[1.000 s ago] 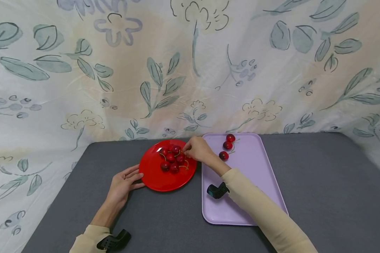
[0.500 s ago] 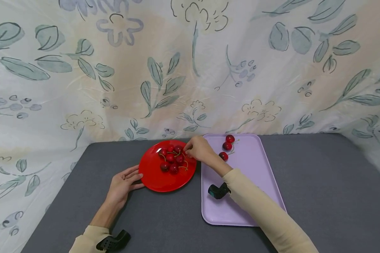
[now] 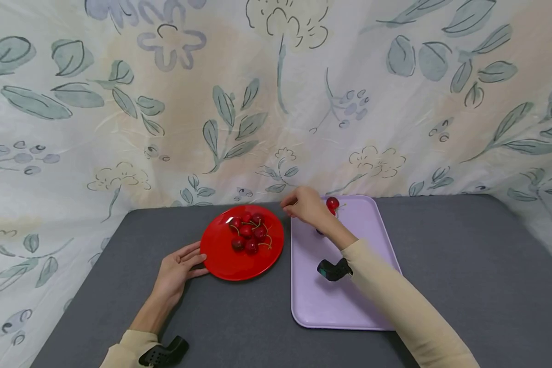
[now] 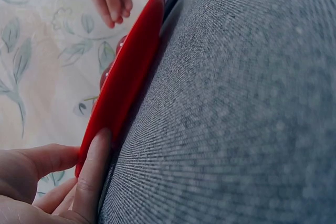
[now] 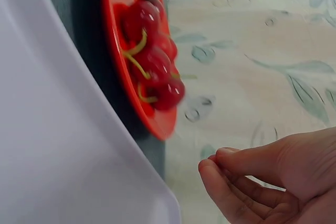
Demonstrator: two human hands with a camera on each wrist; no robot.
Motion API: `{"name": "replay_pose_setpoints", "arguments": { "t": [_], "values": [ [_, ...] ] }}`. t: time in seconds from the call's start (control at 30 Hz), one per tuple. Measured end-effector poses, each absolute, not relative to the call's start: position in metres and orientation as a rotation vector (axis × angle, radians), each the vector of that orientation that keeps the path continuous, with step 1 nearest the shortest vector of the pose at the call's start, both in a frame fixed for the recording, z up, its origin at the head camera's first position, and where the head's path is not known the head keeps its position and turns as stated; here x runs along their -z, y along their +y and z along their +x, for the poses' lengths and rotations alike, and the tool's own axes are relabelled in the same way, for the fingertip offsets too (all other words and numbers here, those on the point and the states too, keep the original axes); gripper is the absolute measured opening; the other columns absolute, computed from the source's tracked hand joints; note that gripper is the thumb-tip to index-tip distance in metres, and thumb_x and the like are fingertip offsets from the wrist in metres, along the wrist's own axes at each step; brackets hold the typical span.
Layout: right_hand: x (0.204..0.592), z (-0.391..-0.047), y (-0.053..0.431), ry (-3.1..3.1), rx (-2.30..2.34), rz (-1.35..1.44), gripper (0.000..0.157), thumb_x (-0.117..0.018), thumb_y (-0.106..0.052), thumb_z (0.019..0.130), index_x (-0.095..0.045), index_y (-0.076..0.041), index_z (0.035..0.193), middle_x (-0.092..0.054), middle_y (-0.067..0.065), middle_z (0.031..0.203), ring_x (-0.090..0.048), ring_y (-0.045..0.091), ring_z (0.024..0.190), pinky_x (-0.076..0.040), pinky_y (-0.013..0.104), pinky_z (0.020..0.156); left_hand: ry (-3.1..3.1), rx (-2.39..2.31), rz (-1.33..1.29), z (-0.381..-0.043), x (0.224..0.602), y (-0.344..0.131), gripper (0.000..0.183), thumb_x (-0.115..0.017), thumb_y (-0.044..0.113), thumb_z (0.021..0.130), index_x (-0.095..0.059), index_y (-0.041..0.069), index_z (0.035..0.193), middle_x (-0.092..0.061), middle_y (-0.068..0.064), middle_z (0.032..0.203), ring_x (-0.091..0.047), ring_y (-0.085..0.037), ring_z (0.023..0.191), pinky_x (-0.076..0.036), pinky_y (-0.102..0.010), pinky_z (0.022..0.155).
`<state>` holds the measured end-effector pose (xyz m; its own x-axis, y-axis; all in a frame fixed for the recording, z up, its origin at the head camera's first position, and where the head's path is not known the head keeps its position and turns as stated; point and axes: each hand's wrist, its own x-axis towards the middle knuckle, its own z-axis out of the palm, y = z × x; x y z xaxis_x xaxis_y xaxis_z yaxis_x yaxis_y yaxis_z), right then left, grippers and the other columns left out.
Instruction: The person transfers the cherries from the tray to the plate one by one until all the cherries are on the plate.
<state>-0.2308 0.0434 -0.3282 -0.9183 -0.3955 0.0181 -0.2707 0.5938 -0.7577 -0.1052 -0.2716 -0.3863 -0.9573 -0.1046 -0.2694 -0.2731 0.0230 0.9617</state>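
Observation:
My left hand (image 3: 174, 271) grips the near left rim of a round red plate (image 3: 232, 263), its thumb over the edge. The left wrist view shows a finger (image 4: 94, 169) along the plate's outer side. A cluster of dark red cherries (image 3: 246, 231) with green stems lies on the plate. My right hand (image 3: 307, 207) hovers over the back left corner of a lilac tray (image 3: 331, 301), right of the plate and apart from it. In the right wrist view its thumb and index tips (image 5: 209, 174) come together, holding nothing. Cherries on the tray (image 3: 332, 203) are partly hidden behind the hand.
The plate and tray stand on a dark grey cloth-covered table (image 3: 239, 317), with a narrow gap between them. A floral curtain (image 3: 188, 128) hangs right behind the table's back edge. Black devices (image 3: 335, 269) are strapped to both wrists.
My right hand has drawn back from the cherries on the plate, moving right over the tray's back corner. It covers more of the tray's cherries. My left hand stays at the plate's rim.

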Motion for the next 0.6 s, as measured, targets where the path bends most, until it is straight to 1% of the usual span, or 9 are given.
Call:
{"name": "replay_pose_setpoints", "arguments": {
  "t": [0.13, 0.23, 0.4, 0.6],
  "values": [
    [0.322, -0.236, 0.063, 2.693, 1.229, -0.511, 0.018, -0.067, -0.005, 0.091, -0.074, 0.004, 0.105, -0.073, 0.016, 0.09, -0.066, 0.018, 0.072, -0.053, 0.023, 0.06, 2.15, -2.077, -0.408, -0.106, 0.386, -0.271, 0.05, -0.06, 0.009, 0.098, -0.044, -0.002, 0.144, -0.058, -0.013, 0.134, -0.068, -0.01, 0.096, -0.059, -0.032, 0.082],
    [0.32, -0.241, 0.079, 2.721, 1.238, -0.468, 0.018, -0.068, -0.007, 0.091, -0.074, 0.004, 0.105, -0.072, 0.016, 0.088, -0.067, 0.019, 0.071, -0.053, 0.023, 0.059, 2.146, -2.08, -0.412, -0.106, 0.386, -0.272, 0.05, -0.06, 0.01, 0.098, -0.044, -0.003, 0.144, -0.058, -0.013, 0.134, -0.069, -0.01, 0.095, -0.059, -0.032, 0.082],
    [0.32, -0.245, 0.108, 2.748, 1.258, -0.365, 0.019, -0.068, -0.01, 0.092, -0.074, 0.005, 0.102, -0.072, 0.019, 0.088, -0.07, 0.025, 0.073, -0.058, 0.027, 0.063, 2.142, -2.079, -0.407, -0.106, 0.385, -0.272, 0.05, -0.06, 0.01, 0.098, -0.043, -0.003, 0.144, -0.058, -0.013, 0.134, -0.069, -0.01, 0.095, -0.059, -0.032, 0.082],
    [0.325, -0.246, 0.136, 2.76, 1.203, -0.269, 0.023, -0.068, -0.012, 0.092, -0.073, 0.007, 0.105, -0.072, 0.019, 0.09, -0.07, 0.029, 0.079, -0.057, 0.026, 0.065, 2.138, -2.084, -0.402, -0.107, 0.385, -0.273, 0.05, -0.059, 0.009, 0.098, -0.043, -0.003, 0.144, -0.061, -0.009, 0.13, -0.069, -0.01, 0.095, -0.059, -0.032, 0.082]
  ]
}}
